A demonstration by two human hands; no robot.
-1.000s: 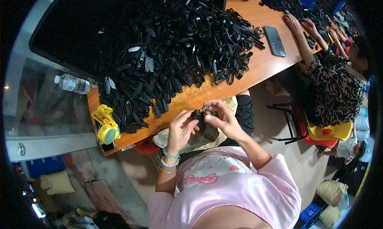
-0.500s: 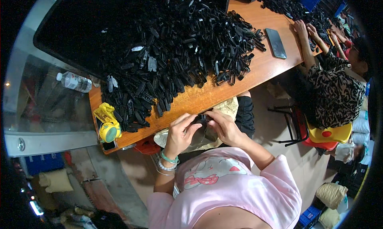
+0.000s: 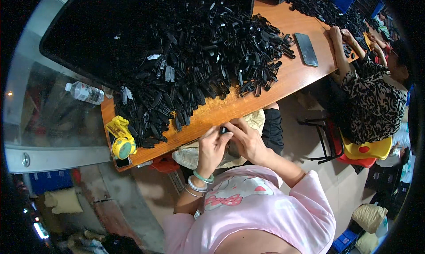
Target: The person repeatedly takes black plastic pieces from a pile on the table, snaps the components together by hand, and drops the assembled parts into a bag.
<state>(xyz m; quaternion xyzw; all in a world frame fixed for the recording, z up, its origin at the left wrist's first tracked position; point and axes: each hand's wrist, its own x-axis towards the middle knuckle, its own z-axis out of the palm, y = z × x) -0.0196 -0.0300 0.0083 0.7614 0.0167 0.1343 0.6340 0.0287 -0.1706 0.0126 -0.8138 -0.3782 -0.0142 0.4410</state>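
Close together at the table's front edge, my left hand (image 3: 213, 147) and my right hand (image 3: 249, 141) both grip a small black plastic part (image 3: 223, 130). Fingers cover most of it, so its full shape is hidden. My left thumb and fingers pinch it from one side, my right fingers from the other. Beyond my hands, a big heap of similar black plastic parts (image 3: 195, 72) spreads over the wooden table (image 3: 212, 114). Below my hands, a pale sack (image 3: 190, 155) lies over my lap.
A yellow tape dispenser-like object (image 3: 121, 139) sits at the table's left corner, with a water bottle (image 3: 85, 93) beyond it. A phone (image 3: 306, 49) lies to the right. At the far right a co-worker in a patterned top (image 3: 376, 101) sits on a yellow and red chair (image 3: 367, 148).
My left hand has moved right and closer to my right hand. The black part is now more covered by my fingers.
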